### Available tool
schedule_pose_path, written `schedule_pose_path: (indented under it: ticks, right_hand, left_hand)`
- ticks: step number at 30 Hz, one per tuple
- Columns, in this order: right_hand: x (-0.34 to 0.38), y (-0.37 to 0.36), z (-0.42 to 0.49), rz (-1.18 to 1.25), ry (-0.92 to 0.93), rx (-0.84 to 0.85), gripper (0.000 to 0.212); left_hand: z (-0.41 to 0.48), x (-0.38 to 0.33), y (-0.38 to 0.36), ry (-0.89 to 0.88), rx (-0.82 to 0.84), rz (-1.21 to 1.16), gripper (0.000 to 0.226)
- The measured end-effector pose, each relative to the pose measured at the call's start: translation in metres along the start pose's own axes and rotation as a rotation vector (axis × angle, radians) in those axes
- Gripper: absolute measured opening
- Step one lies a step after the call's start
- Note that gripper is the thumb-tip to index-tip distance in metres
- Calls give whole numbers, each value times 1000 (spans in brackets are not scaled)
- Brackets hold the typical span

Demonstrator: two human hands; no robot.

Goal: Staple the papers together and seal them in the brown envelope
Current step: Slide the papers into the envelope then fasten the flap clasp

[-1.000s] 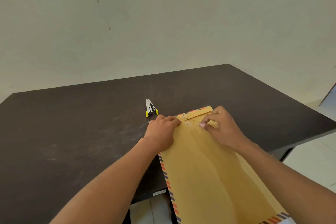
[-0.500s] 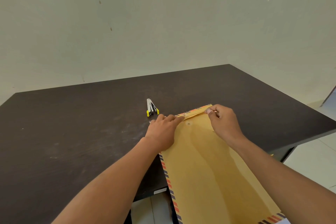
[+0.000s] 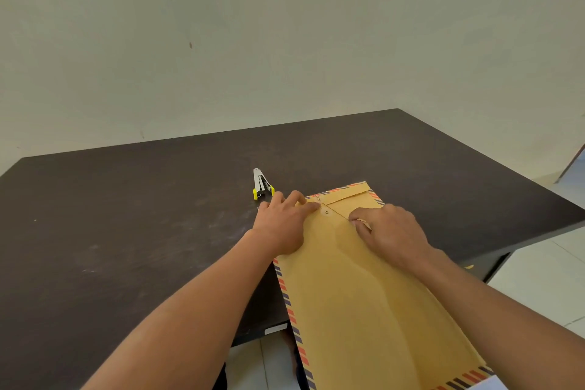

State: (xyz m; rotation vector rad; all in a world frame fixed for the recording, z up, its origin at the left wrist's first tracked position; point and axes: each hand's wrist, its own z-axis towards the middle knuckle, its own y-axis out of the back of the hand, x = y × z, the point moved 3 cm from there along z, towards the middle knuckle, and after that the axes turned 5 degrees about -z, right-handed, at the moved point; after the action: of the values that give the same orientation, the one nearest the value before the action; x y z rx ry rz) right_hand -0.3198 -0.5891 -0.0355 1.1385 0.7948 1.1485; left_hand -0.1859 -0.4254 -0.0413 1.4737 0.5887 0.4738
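Brown envelope (image 3: 364, 294): lay flat at about 5 o'clock on the worktop (image 3: 126, 231), long axis running from 11 to 5, near end hanging past the worktop's front edge. Flap (image 3: 348, 191) folded down at the far end, two small closure discs just below its left part. No papers on show; judged to be inside already, so sealing looked like the step in hand.

Left hand (image 3: 281, 225): spread flat and gripping nothing, fingertips pressed on the envelope's far left corner beside the discs, apparently to pin flap and body while the tie was worked. Right hand (image 3: 392, 231): fingers curled in, seemingly pinching the end of a thin string (image 3: 337, 214) drawn taut toward 3 o'clock from the lower disc (image 3: 326, 212); tension probably kept so the loop would not slip. Exact pinch hidden by the knuckles.

Stapler (image 3: 262, 184): rested at 12 o'clock of the left hand, just beyond it, apart from the envelope, likely parked within reach.

Dark, matt, scuffed worktop, otherwise bare, pushed near a plain pale wall (image 3: 285, 41) with a few small marks. Pale floor tiles (image 3: 538, 279) seen at 4 o'clock.
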Motion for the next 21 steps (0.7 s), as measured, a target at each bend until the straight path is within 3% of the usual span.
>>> schedule_pose_path:
  ticks: [7, 21]
  right_hand:
    - [19, 12, 5, -155, 185, 123, 35]
    - [63, -5, 64, 157, 207, 98, 14]
  left_hand:
    - [1, -2, 2, -7, -15, 6, 71]
    - [-14, 27, -12, -136, -330, -422, 28]
